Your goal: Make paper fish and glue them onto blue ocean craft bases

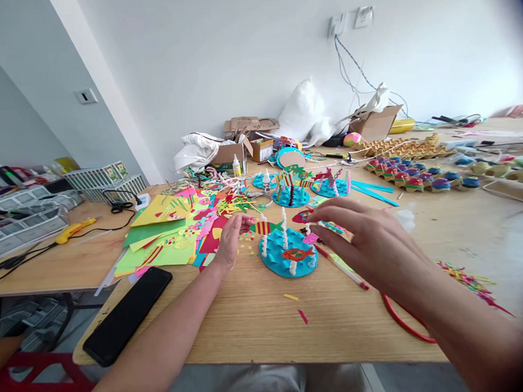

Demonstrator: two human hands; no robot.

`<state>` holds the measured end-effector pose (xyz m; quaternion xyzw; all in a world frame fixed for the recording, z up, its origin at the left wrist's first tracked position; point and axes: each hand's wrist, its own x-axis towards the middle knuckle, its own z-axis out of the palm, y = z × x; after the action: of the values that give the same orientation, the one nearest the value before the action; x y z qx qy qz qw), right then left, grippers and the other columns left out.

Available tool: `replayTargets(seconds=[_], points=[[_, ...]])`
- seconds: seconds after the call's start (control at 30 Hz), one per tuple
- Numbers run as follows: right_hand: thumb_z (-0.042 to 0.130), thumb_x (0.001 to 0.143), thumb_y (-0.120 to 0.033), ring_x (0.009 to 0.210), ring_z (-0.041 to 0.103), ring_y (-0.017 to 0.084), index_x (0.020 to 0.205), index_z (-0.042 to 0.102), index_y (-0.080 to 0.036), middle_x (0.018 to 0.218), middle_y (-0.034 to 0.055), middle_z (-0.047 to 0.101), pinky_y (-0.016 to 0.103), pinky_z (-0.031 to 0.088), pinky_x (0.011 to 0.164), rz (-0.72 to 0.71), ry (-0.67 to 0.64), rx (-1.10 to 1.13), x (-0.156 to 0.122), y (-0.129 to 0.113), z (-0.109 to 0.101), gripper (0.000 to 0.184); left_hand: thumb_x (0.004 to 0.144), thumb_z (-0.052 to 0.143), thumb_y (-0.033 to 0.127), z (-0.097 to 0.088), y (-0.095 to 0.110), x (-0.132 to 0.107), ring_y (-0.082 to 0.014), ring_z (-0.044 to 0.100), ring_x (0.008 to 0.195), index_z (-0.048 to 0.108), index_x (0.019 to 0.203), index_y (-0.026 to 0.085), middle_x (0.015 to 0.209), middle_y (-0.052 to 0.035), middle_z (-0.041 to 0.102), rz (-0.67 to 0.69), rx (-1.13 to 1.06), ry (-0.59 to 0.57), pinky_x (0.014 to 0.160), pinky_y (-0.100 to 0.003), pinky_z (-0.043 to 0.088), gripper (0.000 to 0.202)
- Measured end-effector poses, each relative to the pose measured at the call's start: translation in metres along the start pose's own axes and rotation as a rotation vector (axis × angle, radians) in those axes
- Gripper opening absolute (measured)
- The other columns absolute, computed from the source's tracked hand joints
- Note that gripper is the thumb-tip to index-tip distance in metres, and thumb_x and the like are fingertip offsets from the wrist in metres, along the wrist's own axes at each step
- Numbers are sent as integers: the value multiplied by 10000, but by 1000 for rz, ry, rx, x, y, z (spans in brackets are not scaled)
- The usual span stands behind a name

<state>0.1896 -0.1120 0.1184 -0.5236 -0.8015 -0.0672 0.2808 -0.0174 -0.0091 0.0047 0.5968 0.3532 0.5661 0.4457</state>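
Note:
A round blue bumpy base (271, 265) stands on the table in front of me, with white twisted stems (284, 235) rising from it. My left hand (232, 240) is at its left side, fingertips closed at the nose of a red-and-yellow striped paper fish (265, 227) with a green tail. From the right, my right hand (362, 232) reaches over, its thumb and forefinger curled at the tail end of a red paper fish (302, 216). Beneath those fingers sits a pink spotted fish (310, 238). An orange fish (297, 253) is at the front of the base.
Coloured paper sheets (160, 246) and cut scraps spread to the left, near a black phone (128, 314). Behind are similar blue bases (291, 199) and glue bottles (266, 181). A red-capped pen (342, 267) lies right; painted egg cartons (420, 174) stand farther right.

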Motion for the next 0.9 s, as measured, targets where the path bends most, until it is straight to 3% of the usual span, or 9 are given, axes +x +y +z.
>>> replayTargets(seconds=[0.37, 0.53, 0.7, 0.8, 0.9], points=[[395, 830, -309, 724, 610, 173, 810, 615, -237, 853, 49, 646, 276, 467, 610, 231, -95, 159, -68, 26, 30, 232, 816, 410, 480, 1, 0, 1, -144, 579, 776, 564, 854, 177, 842, -47, 608, 42, -73, 72, 707, -265, 463, 342], [401, 828, -319, 690, 610, 171, 788, 598, -231, 830, 47, 647, 280, 461, 598, 321, -207, 243, -95, 35, 45, 219, 808, 427, 464, -10, 5, 12, -118, 566, 705, 555, 819, 175, 767, -27, 581, 107, -136, 172, 686, -250, 459, 316], [421, 814, -351, 663, 614, 195, 766, 592, -233, 762, 42, 659, 303, 462, 584, 442, -283, 359, -108, 42, 58, 213, 767, 513, 362, -27, 26, 23, -86, 556, 696, 530, 815, 193, 757, 11, 565, 139, -189, 273, 703, -220, 450, 176], [480, 774, -377, 771, 632, 211, 834, 604, -217, 824, 59, 680, 309, 495, 666, 544, -262, 601, -106, 43, 62, 212, 699, 594, 253, -30, 38, 17, -109, 584, 708, 528, 818, 174, 752, -4, 588, 38, -203, 229, 693, -245, 468, 157], [538, 712, -407, 888, 623, 229, 924, 607, -187, 915, 87, 682, 324, 501, 751, 644, -247, 835, -102, 43, 65, 313, 684, 615, 189, -30, 43, -3, -140, 612, 785, 528, 878, 169, 820, -37, 621, -244, -222, 117, 731, -272, 477, 214]])
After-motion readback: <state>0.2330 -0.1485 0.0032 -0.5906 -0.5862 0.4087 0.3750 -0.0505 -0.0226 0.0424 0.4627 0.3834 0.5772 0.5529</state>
